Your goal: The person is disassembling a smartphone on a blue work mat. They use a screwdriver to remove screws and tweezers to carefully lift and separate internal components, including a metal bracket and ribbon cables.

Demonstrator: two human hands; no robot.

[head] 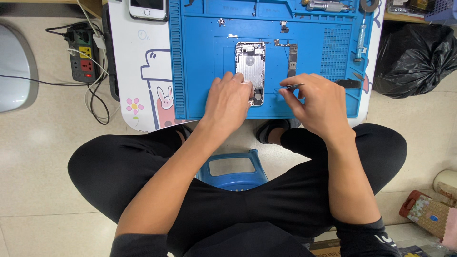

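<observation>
From the head camera, a person is sitting on a small blue stool [234, 172] with knees spread, leaning over a low white bench [143, 71] that is carrying a blue work mat [200, 57].

An opened phone shell [250, 66], silver inside and stripped of its screen, is lying upright near the middle of the mat. The left hand [228, 102] is resting on the shell's lower left edge, its fingers curled down and pressing against the frame; the grip is steadying the shell rather than lifting it. Whether the fingertips are pinching anything small is too hidden to tell.

The right hand [316, 102] is lying just right of the shell, its grip closed on thin metal tweezers [291, 86], whose tips are pointing left toward the shell's lower right side without clearly touching it.

A narrow circuit board [292, 59] is lying on the mat just right of the shell, apart from it. A screwdriver [360, 43] is resting near the mat's right edge, and a white phone [148, 8] is sitting on the bench at the top left. On the floor, a power strip [82, 52] with cables is lying left of the bench, and a black plastic bag [414, 59] is slumping at the right.
</observation>
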